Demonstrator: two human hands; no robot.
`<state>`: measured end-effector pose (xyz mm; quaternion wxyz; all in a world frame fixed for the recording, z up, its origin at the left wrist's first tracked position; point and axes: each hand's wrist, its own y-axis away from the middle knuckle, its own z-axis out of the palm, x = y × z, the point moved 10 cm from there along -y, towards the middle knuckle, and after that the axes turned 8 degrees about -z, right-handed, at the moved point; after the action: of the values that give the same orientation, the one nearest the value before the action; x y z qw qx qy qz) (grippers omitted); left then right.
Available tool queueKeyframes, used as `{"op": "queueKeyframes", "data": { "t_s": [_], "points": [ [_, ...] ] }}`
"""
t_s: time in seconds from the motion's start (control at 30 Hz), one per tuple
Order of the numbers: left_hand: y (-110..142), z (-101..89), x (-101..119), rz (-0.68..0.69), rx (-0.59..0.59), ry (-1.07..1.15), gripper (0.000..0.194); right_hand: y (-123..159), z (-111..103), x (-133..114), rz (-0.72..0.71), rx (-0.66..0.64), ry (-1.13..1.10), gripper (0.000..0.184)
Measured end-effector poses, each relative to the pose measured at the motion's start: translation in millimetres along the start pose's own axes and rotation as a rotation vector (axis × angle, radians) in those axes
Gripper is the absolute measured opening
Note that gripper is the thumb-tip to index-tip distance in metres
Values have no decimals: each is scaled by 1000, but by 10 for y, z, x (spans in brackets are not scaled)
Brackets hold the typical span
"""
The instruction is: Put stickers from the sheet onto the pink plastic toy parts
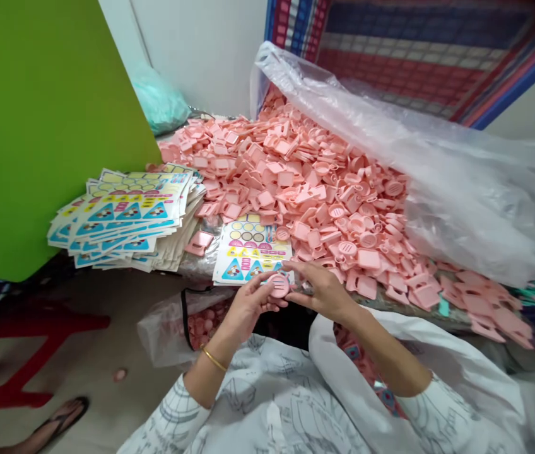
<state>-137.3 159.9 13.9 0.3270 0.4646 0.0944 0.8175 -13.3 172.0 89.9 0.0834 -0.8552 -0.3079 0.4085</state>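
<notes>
A round pink plastic piece with slots (pixel 279 285) is pinched between the thumb and fingers of my left hand (pixel 254 304). My right hand (pixel 320 290) is at the right side of this piece, its thumb and fingers spread apart; whether the fingertips touch the piece is hard to tell. Just beyond both hands lies a sticker sheet (pixel 248 249) with yellow circles, pink shapes and blue triangles. A large heap of pink plastic pieces (pixel 291 170), some round and some squarish, spreads across the table behind it.
To the left is a stack of sticker sheets (pixel 125 214) beside a green panel (pixel 50 126). Clear plastic sheeting (pixel 419 157) drapes over the heap's right side. Open bags with pink pieces (pixel 204 325) hang below the table edge. A red stool (pixel 26 340) and someone's sandalled foot (pixel 62 419) are lower left.
</notes>
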Motion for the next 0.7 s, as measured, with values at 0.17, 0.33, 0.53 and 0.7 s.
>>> {"op": "queueKeyframes", "data": {
  "t_s": [0.17,0.33,0.53,0.7],
  "points": [
    [172,-227,-203,73,156,251,51,300,318,426,484,329,-467,43],
    [251,-306,-262,98,180,163,43,167,578,366,523,324,-622,33],
    [227,-526,-156,110,220,36,49,-16,665,259,517,272,-629,38],
    [198,-522,-188,61,167,11,49,-28,799,231,494,318,-538,34]
  ]
}}
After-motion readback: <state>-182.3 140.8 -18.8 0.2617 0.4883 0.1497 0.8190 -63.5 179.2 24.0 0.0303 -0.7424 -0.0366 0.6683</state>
